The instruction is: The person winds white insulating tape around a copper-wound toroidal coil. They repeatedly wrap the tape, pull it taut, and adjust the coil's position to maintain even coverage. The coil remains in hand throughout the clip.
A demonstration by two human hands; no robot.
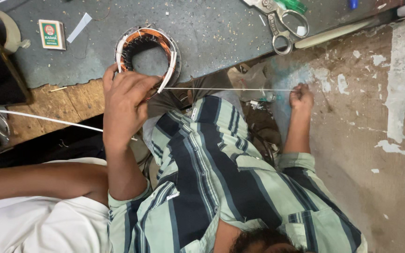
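Looks straight down on a seated person in a green and navy striped shirt, at the edge of a grey-green workbench. Presses the left hand against the near rim of a ring-shaped motor stator, which lies flat on the bench with copper windings and white sleeving around its inner wall. Curls those fingers over the winding edge; cannot tell whether they pinch anything or only bear down. Clenches the right hand into a fist around the end of a thin white thread, well out to the side above a paint-spattered concrete floor. Holds the thread taut and level, running from the stator's near rim to the fist. Shows, further back on the bench, a small matchbox and a pair of metal scissors. Includes another person's bare forearm above white cloth at lower left
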